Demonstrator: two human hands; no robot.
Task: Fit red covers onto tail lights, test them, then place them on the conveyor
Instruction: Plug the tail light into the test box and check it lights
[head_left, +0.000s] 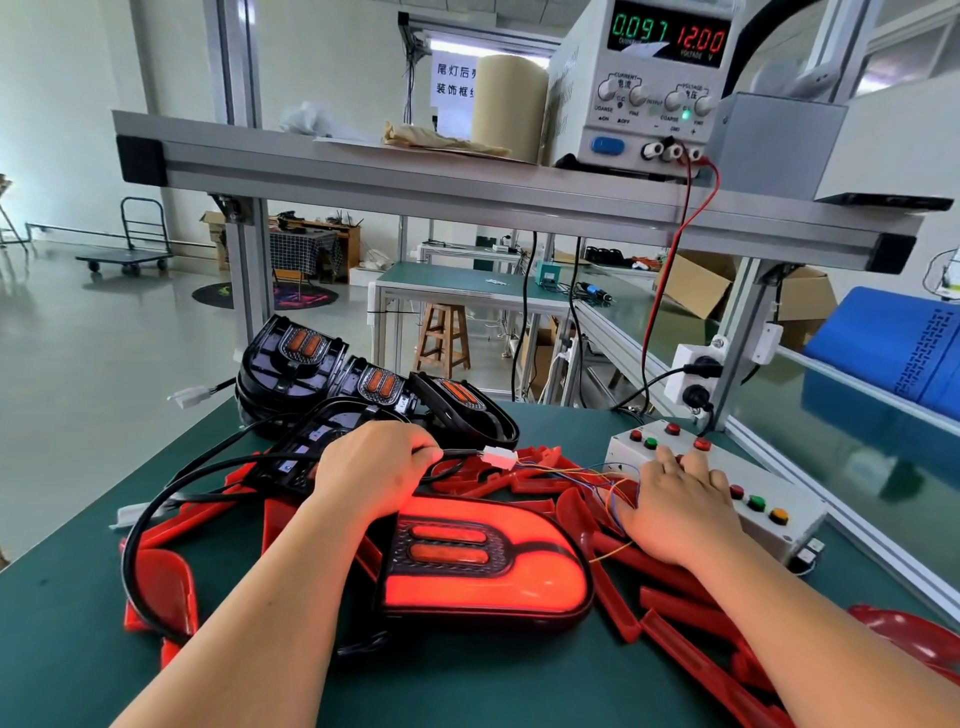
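A tail light (488, 566) with its red cover on lies on the green bench between my arms and glows red. My left hand (376, 470) is closed on its black cable (457, 453), just behind the white connector (500, 458) that joins thin coloured wires. My right hand (680, 506) rests on the white test box (727, 483), fingers spread over its red buttons. Loose red covers (670, 613) lie scattered around the light. Several uncovered black tail lights (363, 384) are stacked behind my left hand.
A power supply (649, 83) on the aluminium shelf (415, 176) reads 0.097 and 12.00, with red and black leads running down. The conveyor (831, 415) with a blue crate (893, 348) runs along the right. A wall socket (696, 376) sits behind the test box.
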